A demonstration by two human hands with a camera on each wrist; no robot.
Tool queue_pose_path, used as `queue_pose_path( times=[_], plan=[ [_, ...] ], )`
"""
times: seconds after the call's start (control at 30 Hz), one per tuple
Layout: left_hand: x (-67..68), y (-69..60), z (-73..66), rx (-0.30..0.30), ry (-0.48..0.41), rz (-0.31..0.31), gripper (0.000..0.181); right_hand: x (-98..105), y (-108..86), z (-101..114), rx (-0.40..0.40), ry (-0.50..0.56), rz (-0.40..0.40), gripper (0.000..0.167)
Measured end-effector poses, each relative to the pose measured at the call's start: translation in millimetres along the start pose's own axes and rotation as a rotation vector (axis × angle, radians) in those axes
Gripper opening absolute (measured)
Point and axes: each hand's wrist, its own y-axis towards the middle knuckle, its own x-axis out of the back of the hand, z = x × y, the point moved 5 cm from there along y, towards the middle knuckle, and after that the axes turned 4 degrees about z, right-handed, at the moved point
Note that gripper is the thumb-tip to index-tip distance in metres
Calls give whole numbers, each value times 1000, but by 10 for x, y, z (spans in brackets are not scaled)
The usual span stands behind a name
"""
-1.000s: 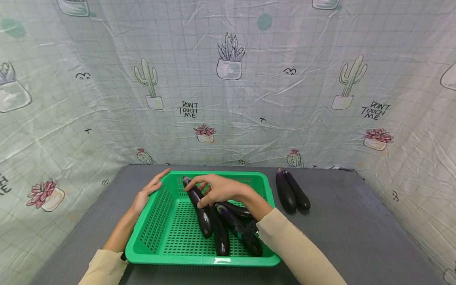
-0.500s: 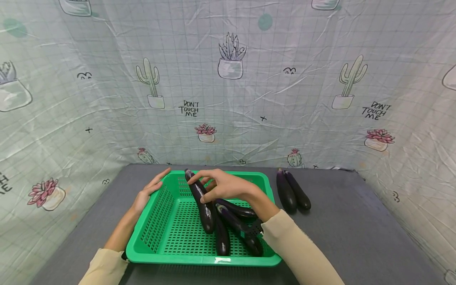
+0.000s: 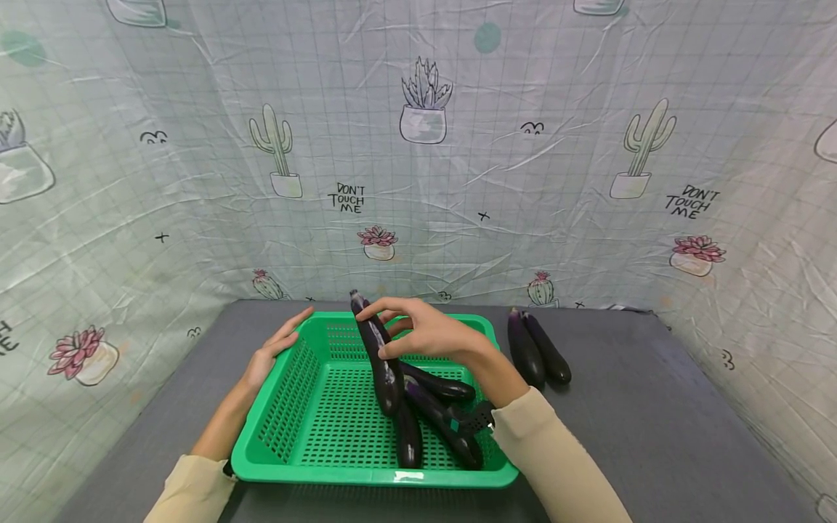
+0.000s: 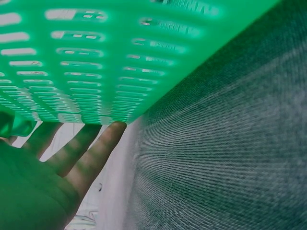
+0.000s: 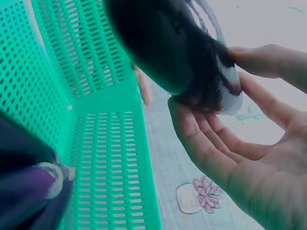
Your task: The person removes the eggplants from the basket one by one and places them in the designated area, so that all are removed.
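Eggplant (image 3: 383, 373), pinched by the right hand (image 3: 426, 330) and tilted over the basket (image 3: 353, 474), could slip because its skin is glossy; the left hand (image 3: 263, 359), fingers extended, touches the basket's left side.

Soft, even light fills the head view, with white glints on the held eggplant (image 3: 386, 378) and green basket (image 3: 346, 474). The left wrist view is dimmer and green-cast; the right wrist view bleaches out at upper right.
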Motion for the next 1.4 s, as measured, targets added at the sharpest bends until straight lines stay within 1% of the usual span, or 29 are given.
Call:
queue_pose_path(
  times=[0.2, 0.37, 0.53, 0.73, 0.87, 1.07, 1.3, 1.4],
  plan=[
    [21, 15, 4, -4, 61, -18, 56, 72, -100, 29, -12, 31, -46, 54],
    [43, 25, 12, 0, 77, -23, 56, 137, -179, 57, 29, 27, -65, 55],
    [72, 38, -1, -11, 140, -45, 55, 226, -282, 72, 32, 7, -95, 54],
    [68, 51, -2, 10, 109, -34, 56, 340, -419, 45, 8, 27, -140, 49],
    [70, 52, -17, 3, 124, -42, 55, 415, -508, 26, 6, 29, -177, 49],
    [72, 35, -18, -8, 128, -40, 55, 521, -653, -11, 28, 31, -230, 50],
    [44, 19, -2, -11, -30, 15, 57, 625, -818, -84, 49, 39, -312, 51],
    [42, 23, -9, -12, -19, 12, 57, 661, -888, -113, 50, 33, -351, 52]
  ],
)
